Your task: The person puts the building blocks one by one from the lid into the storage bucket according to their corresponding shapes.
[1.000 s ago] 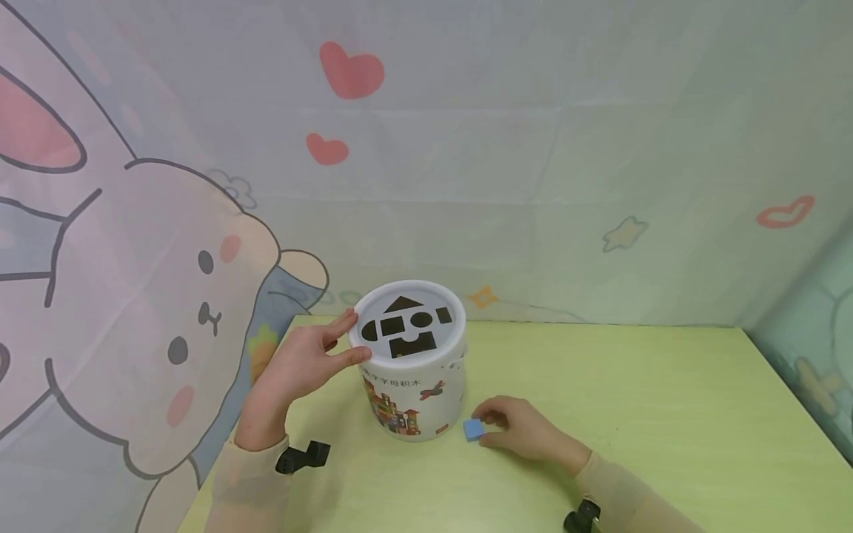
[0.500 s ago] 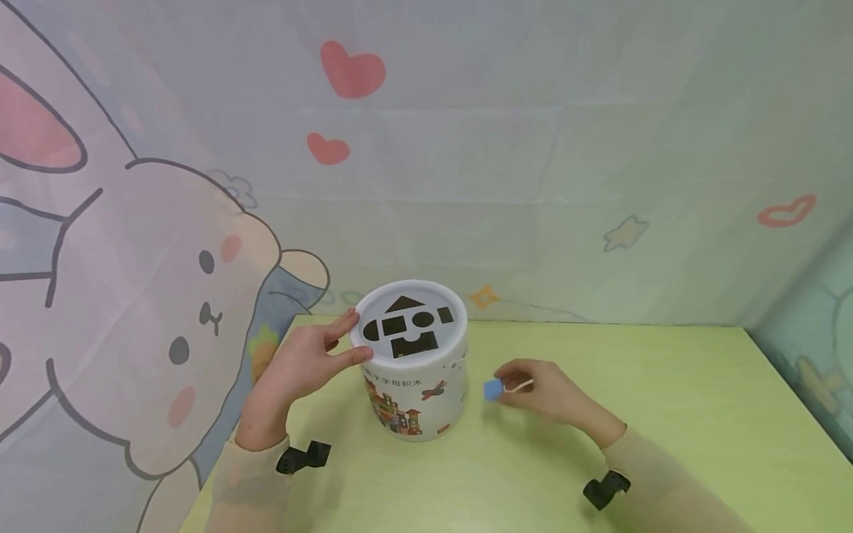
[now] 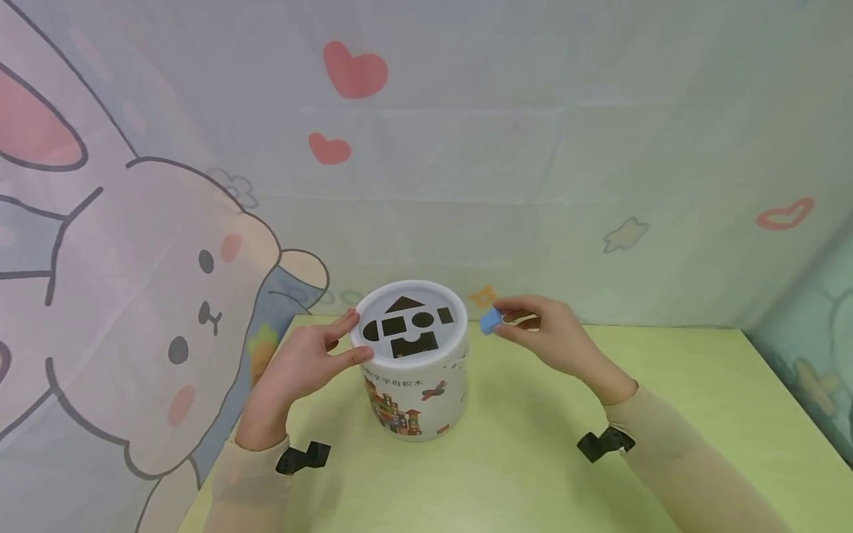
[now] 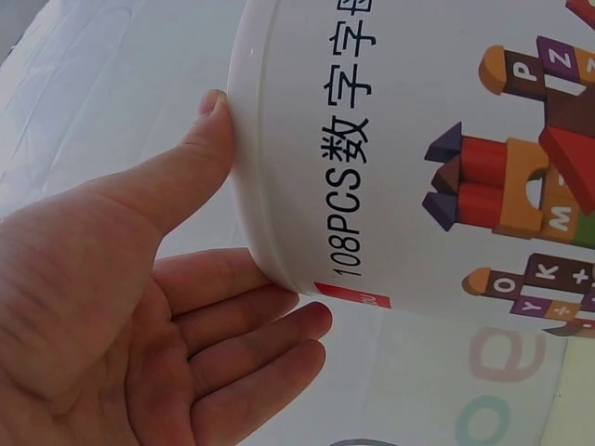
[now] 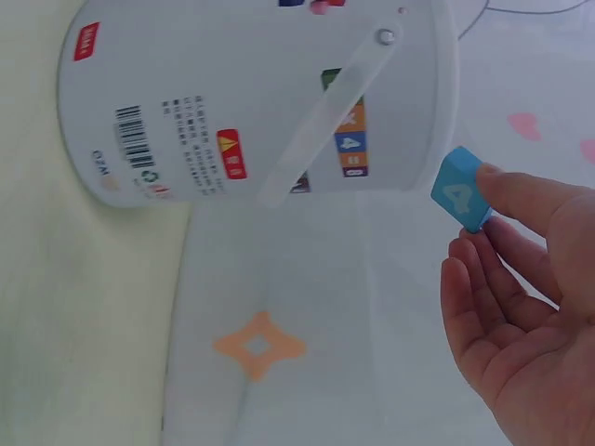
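Note:
A white lidded bucket (image 3: 449,403) stands on the table, printed with pictures of toy blocks. Its lid (image 3: 426,297) has several cut-outs: a triangle, a round one, rectangles, a half-round and a notched shape. At the lid's left edge rests my left hand (image 3: 309,363), thumb and forefinger spread along the rim; the left wrist view shows the other fingers (image 4: 256,367) extended beside the bucket. Between thumb and fingertips my right hand (image 3: 553,337) pinches a small blue block (image 3: 491,320), raised just right of the lid at about its height. A white 4 marks the block (image 5: 462,190) in the right wrist view.
The yellow-green table (image 3: 640,400) extends to the right of the bucket. Behind it hangs a pale cloth backdrop (image 3: 533,148) with hearts and a large cartoon rabbit. The bucket's white handle (image 5: 339,107) hangs on its right side.
My right hand has lifted the blue block from the tabletop beside the bucket's base up to lid height, tilting it. The left hand and bucket have stayed put.

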A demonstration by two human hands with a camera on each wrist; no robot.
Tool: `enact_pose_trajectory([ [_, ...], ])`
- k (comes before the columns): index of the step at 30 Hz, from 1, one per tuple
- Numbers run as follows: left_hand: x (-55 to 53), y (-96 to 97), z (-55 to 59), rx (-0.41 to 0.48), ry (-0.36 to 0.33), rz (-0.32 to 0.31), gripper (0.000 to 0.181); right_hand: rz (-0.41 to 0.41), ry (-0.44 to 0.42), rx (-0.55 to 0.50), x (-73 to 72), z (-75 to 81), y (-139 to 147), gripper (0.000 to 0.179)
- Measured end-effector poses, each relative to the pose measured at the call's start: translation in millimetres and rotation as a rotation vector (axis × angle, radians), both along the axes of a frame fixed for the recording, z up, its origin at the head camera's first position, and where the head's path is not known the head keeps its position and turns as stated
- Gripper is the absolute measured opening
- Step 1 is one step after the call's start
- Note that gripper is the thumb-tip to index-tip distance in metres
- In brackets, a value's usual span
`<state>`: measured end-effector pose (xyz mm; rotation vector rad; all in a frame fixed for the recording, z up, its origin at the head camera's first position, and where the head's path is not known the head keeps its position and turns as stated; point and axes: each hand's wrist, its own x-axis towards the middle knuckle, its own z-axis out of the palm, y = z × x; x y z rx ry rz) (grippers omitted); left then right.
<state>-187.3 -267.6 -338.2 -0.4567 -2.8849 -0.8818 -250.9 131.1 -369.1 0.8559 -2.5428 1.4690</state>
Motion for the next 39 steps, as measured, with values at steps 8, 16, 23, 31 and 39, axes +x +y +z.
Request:
enact_pose_trajectory([
  [8, -1.6, 0.0, 0.4, -0.009, 0.002, -0.001, 0.082, 0.038, 0.110, -0.052, -11.1, 16.9, -28.2, 0.039],
  [16, -1.4, -0.3, -1.4, 0.004, -0.008, -0.003, 0.082, 0.092, 0.178, 0.112, -20.6, 29.3, -56.3, 0.038],
  [23, -1.4, 0.6, -1.6, 0.007, -0.009, -0.006, 0.082, 0.096, 0.157, 0.230, -22.2, 31.0, -67.3, 0.036],
  [31, -2.8, 0.4, -1.5, 0.005, -0.005, -0.010, 0.083, 0.086, 0.178, 0.255, -22.2, 30.7, -69.4, 0.034],
  [39, 11.0, 0.9, -9.5, 0.020, 0.016, -0.046, 0.082, 0.074, 0.165, 0.229, -15.0, 22.7, -63.9, 0.037],
])
